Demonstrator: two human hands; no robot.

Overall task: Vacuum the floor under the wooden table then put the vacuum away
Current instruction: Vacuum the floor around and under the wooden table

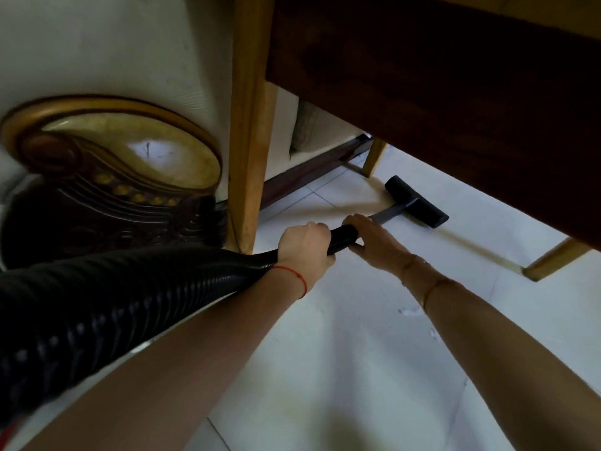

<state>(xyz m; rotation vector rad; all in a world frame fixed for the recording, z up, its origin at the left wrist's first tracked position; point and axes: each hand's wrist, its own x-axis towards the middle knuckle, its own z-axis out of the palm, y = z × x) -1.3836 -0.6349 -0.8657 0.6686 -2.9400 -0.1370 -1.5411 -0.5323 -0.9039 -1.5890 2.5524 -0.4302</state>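
Note:
A black ribbed vacuum hose (136,301) runs from the lower left up to my hands. My left hand (304,247) grips the hose near its end. Just ahead of it, my right hand (370,237) holds the front of the hose where the grey wand (385,215) starts. The dark T-shaped floor nozzle (416,201) lies on the white tiled floor (357,353) beneath the wooden table (455,92), whose dark underside fills the upper right. The vacuum's body is out of view.
A light wooden table leg (248,141) stands just left of my hands; two more legs (374,157) (553,260) stand farther back and at the right. A carved dark-and-gold sofa arm (107,177) crowds the left. A dark sofa base (312,172) runs along the floor behind.

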